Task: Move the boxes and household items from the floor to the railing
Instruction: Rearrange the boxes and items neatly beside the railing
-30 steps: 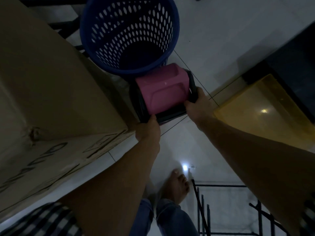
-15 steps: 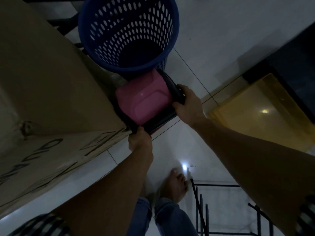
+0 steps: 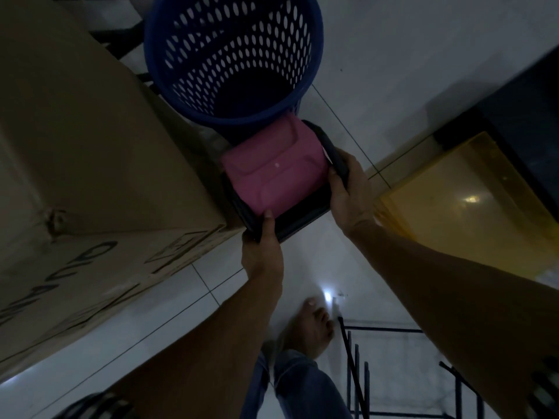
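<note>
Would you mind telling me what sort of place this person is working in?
Probably a home, perhaps a dim hallway or landing: a white tiled floor, a black metal railing, and household goods such as a blue plastic basket and a large cardboard box.

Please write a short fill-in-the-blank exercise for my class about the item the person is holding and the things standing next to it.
1. The left hand and right hand grip the black-framed item, whose body is coloured ____.
2. The perforated basket just beyond that item is coloured ____.
3. The large printed box on the item's left is made of ____.

Missing words: pink; blue; cardboard.
</note>
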`<state>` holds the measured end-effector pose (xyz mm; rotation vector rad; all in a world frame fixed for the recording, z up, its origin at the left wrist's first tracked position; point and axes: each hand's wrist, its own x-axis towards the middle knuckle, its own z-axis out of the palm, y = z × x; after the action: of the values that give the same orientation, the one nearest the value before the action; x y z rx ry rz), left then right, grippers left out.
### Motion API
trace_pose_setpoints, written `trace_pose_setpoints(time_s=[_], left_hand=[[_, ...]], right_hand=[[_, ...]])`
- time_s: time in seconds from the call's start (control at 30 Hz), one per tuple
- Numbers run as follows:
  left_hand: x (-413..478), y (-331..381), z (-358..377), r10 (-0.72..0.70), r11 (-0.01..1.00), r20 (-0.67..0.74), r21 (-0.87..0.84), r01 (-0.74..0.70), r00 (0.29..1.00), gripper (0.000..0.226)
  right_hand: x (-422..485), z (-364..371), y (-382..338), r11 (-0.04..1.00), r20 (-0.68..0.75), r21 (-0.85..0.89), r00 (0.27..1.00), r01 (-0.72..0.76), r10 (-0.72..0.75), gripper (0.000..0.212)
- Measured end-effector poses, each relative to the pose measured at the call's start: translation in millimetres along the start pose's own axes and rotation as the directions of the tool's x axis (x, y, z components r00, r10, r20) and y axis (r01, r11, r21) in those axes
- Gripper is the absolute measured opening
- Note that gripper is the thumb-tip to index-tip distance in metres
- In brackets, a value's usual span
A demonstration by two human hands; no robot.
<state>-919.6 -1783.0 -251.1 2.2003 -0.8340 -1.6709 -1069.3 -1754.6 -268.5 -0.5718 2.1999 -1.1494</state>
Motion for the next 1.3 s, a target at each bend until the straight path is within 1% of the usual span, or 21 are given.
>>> trace_pose_setpoints(time_s=[0.1,0.23,0.33,0.43,0.53,0.63,0.7,0.8,0.87,0.93,0.97,1.0,1.07,1.1,1.13,1.17,1.23,1.27,1.3], left_hand=[[1,1,-1,0.016,1.0,0.041,0.005,-0.016,0.999,0.101],[5,-2,0,0.039,0.999,0.09,0.009,-0.04,0.995,0.089],[6,-2,1,0.054,0.998,0.08,-0.03,-0.052,0.995,0.087],[2,-2,-1,0.093,0.994,0.019,-0.066,-0.092,0.995,0.085],[7,-3,-3,0.061,0.997,0.002,0.036,-0.061,0.998,0.072],[18,1,-4,0.067,0.987,0.037,0.143,-0.072,0.997,0.065],[22,4,-2,0.049,0.982,0.047,0.183,-0.057,0.998,0.065],[24,8,2,0.001,0.981,0.06,0.194,-0.013,0.998,0.071],[24,14,6,-0.013,0.988,0.078,0.155,0.001,0.997,0.082],[23,19,9,-0.043,0.99,0.105,0.138,0.028,0.994,0.099],[24,21,11,-0.053,0.991,0.119,0.13,0.038,0.991,0.099],[23,23,13,-0.061,0.991,0.136,0.123,0.044,0.989,0.092],[25,25,15,-0.077,0.991,0.128,0.118,0.062,0.989,0.07],[27,28,14,-0.072,0.992,0.104,0.112,0.06,0.992,0.051],[28,29,13,-0.063,0.995,0.084,0.085,0.056,0.994,0.026],[29,29,12,-0.065,0.997,0.055,0.054,0.062,0.996,0.014],[32,29,8,-0.074,0.997,0.03,0.023,0.073,0.997,0.022],[34,27,6,-0.071,0.997,0.02,0.022,0.071,0.997,0.021],[34,26,4,-0.078,0.996,0.004,0.035,0.078,0.997,0.013]], right_hand=[[-3,0,0,0.999,-0.035,-0.017,0.998,0.045,-0.046,0.046],[-2,2,-3,0.999,-0.083,-0.015,0.995,0.047,-0.049,0.045],[-2,2,-4,0.997,-0.099,-0.024,0.993,0.068,-0.07,0.045],[-3,3,-4,0.992,-0.046,-0.061,0.992,0.111,-0.114,0.047],[2,4,-6,0.983,0.029,-0.135,0.992,0.123,-0.12,0.048],[10,1,-6,0.972,0.093,-0.196,0.99,0.126,-0.11,0.046],[13,-1,-5,0.968,0.108,-0.229,0.991,0.1,-0.077,0.046],[14,-4,-4,0.968,0.116,-0.243,0.993,0.059,-0.032,0.055],[17,-5,-3,0.975,0.11,-0.223,0.994,0.021,0.004,0.061],[18,-5,-5,0.981,0.078,-0.186,0.995,-0.055,0.07,0.067],[19,-5,-5,0.981,0.054,-0.166,0.993,-0.098,0.109,0.068],[19,-6,-6,0.978,0.037,-0.153,0.988,-0.14,0.147,0.067],[19,-7,-8,0.972,0.025,-0.128,0.979,-0.196,0.201,0.058],[19,-7,-10,0.971,0.021,-0.112,0.977,-0.209,0.213,0.054],[19,-7,-13,0.973,0.016,-0.091,0.976,-0.213,0.216,0.051],[19,-5,-16,0.974,0.011,-0.062,0.976,-0.218,0.219,0.048],[20,0,-22,0.973,0.012,-0.011,0.973,-0.229,0.229,0.044],[20,3,-24,0.972,0.025,-0.018,0.972,-0.233,0.233,0.043],[20,5,-24,0.971,0.04,-0.046,0.971,-0.234,0.236,0.044]])
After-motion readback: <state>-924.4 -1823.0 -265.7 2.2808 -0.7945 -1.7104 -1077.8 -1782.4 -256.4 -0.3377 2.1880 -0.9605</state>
